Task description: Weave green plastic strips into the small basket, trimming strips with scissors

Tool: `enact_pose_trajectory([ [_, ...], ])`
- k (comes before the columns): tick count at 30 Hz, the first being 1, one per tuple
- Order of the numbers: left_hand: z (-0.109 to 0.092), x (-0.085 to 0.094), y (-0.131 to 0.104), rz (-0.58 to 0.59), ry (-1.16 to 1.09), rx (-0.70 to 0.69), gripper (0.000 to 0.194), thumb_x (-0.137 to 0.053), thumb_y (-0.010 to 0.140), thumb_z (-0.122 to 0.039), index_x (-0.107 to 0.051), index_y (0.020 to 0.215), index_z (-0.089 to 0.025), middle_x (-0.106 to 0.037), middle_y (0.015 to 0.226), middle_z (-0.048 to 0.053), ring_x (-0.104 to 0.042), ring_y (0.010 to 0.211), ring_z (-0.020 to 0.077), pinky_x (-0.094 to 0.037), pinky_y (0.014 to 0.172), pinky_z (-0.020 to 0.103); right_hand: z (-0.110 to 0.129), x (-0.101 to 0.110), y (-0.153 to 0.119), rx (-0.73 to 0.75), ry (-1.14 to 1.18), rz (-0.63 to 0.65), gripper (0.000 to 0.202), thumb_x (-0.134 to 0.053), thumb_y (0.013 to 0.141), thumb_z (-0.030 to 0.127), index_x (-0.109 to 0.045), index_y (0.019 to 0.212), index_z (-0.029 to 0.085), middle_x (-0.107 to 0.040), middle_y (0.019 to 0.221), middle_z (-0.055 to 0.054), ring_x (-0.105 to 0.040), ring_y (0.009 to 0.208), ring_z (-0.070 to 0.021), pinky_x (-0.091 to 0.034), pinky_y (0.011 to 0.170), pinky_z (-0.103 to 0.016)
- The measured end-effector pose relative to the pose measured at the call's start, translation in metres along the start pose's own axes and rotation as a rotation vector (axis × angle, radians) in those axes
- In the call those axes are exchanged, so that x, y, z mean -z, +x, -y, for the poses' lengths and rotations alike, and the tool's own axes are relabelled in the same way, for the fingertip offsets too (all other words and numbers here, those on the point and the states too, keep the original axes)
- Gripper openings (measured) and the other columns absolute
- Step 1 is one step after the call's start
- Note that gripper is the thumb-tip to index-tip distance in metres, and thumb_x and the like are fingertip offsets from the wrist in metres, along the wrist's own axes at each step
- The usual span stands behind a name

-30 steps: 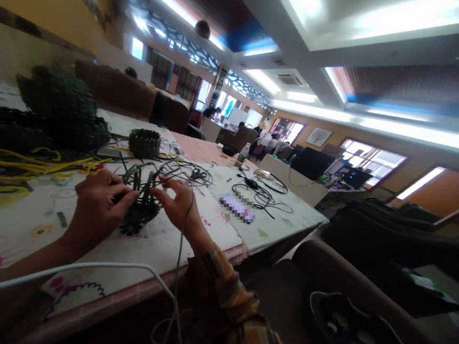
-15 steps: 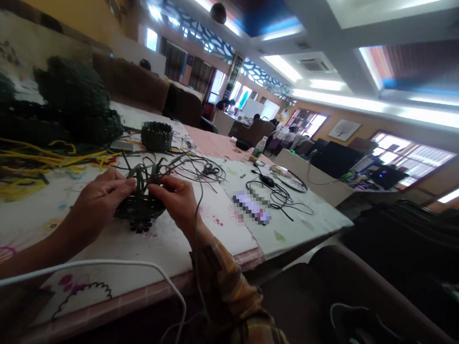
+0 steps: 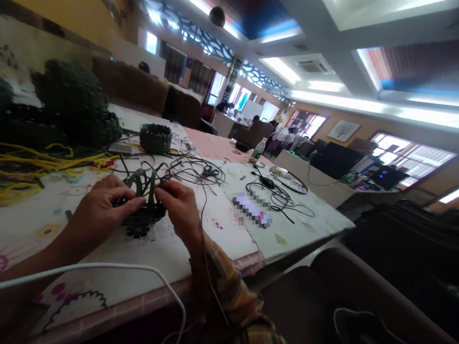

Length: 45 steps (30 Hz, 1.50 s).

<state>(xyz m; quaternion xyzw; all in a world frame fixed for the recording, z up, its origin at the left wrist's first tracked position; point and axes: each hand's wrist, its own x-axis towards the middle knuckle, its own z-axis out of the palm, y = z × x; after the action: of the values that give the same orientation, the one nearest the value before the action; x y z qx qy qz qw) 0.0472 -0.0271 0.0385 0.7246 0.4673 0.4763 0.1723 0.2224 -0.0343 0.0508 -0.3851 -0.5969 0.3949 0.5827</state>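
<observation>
A dark green woven basket (image 3: 143, 216) with loose strips standing up from its rim rests on the white floral cloth (image 3: 203, 233), between my two hands. My left hand (image 3: 109, 204) pinches the basket's left side, thumb and fingers closed on it near the rim. On the other side, my right hand (image 3: 179, 203) has its thumb and index finger closed around an upright strip. A flower-like woven edge shows at the basket's lower front. Long thin dark strands trail behind and over my right wrist.
Behind stands a finished-looking dark basket (image 3: 156, 138). Yellow strips (image 3: 31, 163) and dark green bundles (image 3: 70, 95) lie at the left. Scissors (image 3: 210, 171), a blurred phone (image 3: 252, 208), coiled cord (image 3: 273, 189) and a bottle (image 3: 258, 149) are rightward. A white cable (image 3: 101, 264) crosses in front.
My left hand has moved slightly right and down along the basket rim. My right hand has shifted a little, and the strand by its wrist now hangs lower across the sleeve.
</observation>
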Motion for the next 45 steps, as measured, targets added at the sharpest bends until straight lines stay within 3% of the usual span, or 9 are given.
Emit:
enact_pose_trajectory([
  [5, -0.001, -0.003, -0.004, -0.040, 0.049, -0.087, 0.041, -0.058, 0.082, -0.061, -0.069, 0.067, -0.025, -0.054, 0.080, 0.003, -0.053, 0.082, 0.0221, -0.039, 0.081, 0.039, 0.000, -0.005, -0.001, -0.036, 0.076, -0.096, 0.015, -0.062, 0.071, 0.025, -0.060, 0.086, 0.020, -0.058, 0.073, 0.005, -0.052, 0.066, -0.0105, -0.042, 0.062, -0.021],
  [8, 0.000, -0.006, -0.008, -0.148, 0.066, -0.113, 0.038, -0.058, 0.084, -0.058, -0.067, 0.068, -0.025, -0.053, 0.079, 0.003, -0.053, 0.083, 0.0228, -0.039, 0.082, 0.040, 0.000, -0.006, -0.003, 0.022, -0.210, -0.232, 0.022, -0.057, 0.073, 0.023, -0.058, 0.095, 0.023, -0.056, 0.068, 0.007, -0.053, 0.063, -0.0112, -0.042, 0.062, -0.021],
  [11, 0.002, -0.009, -0.011, -0.198, 0.063, -0.103, 0.036, -0.059, 0.084, -0.056, -0.066, 0.070, -0.024, -0.054, 0.081, 0.002, -0.054, 0.085, 0.0235, -0.039, 0.083, 0.040, 0.003, -0.006, -0.006, 0.070, -0.566, -0.315, 0.003, -0.056, 0.077, 0.026, -0.056, 0.079, 0.023, -0.054, 0.065, 0.006, -0.052, 0.063, -0.0122, -0.041, 0.066, -0.024],
  [16, 0.004, -0.012, -0.015, -0.225, 0.071, -0.137, 0.035, -0.059, 0.087, -0.053, -0.067, 0.071, -0.023, -0.054, 0.081, 0.002, -0.054, 0.085, 0.0230, -0.039, 0.082, 0.040, 0.009, -0.003, -0.009, 0.030, -0.804, -0.212, 0.024, -0.053, 0.085, 0.029, -0.048, 0.063, 0.022, -0.048, 0.059, 0.005, -0.041, 0.057, -0.0116, -0.031, 0.058, -0.025],
  [23, 0.001, -0.017, -0.014, -0.244, 0.109, -0.221, 0.037, -0.058, 0.090, -0.050, -0.068, 0.070, -0.021, -0.054, 0.077, 0.003, -0.052, 0.079, 0.0218, -0.039, 0.078, 0.039, 0.023, 0.000, -0.027, 0.216, -0.812, -0.231, 0.032, -0.063, 0.091, 0.033, -0.049, 0.064, 0.021, -0.050, 0.062, 0.005, -0.044, 0.060, -0.0110, -0.033, 0.062, -0.025],
  [31, -0.006, -0.019, -0.014, -0.215, 0.080, -0.224, 0.038, -0.058, 0.089, -0.050, -0.067, 0.068, -0.020, -0.054, 0.074, 0.002, -0.052, 0.075, 0.0191, -0.039, 0.075, 0.036, 0.060, 0.007, -0.025, 0.244, -0.669, -0.047, 0.020, -0.066, 0.086, 0.017, -0.055, 0.070, 0.020, -0.056, 0.076, 0.003, -0.053, 0.074, -0.0117, -0.042, 0.072, -0.024],
  [39, -0.011, -0.021, -0.020, -0.137, 0.117, -0.161, 0.035, -0.058, 0.086, -0.047, -0.067, 0.065, -0.020, -0.056, 0.076, 0.005, -0.054, 0.080, 0.0228, -0.039, 0.077, 0.039, 0.063, 0.008, 0.012, 0.134, -0.927, 0.193, 0.009, -0.061, 0.084, 0.011, -0.065, 0.082, 0.019, -0.066, 0.083, 0.001, -0.058, 0.083, -0.0144, -0.043, 0.079, -0.025],
  [42, -0.010, -0.024, -0.021, -0.126, 0.133, -0.166, 0.034, -0.059, 0.086, -0.046, -0.068, 0.065, -0.020, -0.056, 0.077, 0.005, -0.054, 0.080, 0.0232, -0.039, 0.078, 0.040, 0.080, 0.010, 0.026, 0.090, -1.099, 0.293, 0.011, -0.062, 0.085, 0.015, -0.068, 0.093, 0.020, -0.069, 0.088, 0.000, -0.060, 0.085, -0.0165, -0.043, 0.076, -0.027],
  [45, -0.008, -0.027, -0.021, -0.137, 0.133, -0.139, 0.032, -0.059, 0.086, -0.045, -0.069, 0.067, -0.021, -0.057, 0.078, 0.006, -0.054, 0.081, 0.0243, -0.040, 0.081, 0.041, 0.104, 0.012, 0.037, 0.076, -1.342, 0.524, 0.015, -0.069, 0.084, 0.021, -0.071, 0.099, 0.019, -0.072, 0.098, -0.005, -0.061, 0.091, -0.0195, -0.043, 0.076, -0.029],
])
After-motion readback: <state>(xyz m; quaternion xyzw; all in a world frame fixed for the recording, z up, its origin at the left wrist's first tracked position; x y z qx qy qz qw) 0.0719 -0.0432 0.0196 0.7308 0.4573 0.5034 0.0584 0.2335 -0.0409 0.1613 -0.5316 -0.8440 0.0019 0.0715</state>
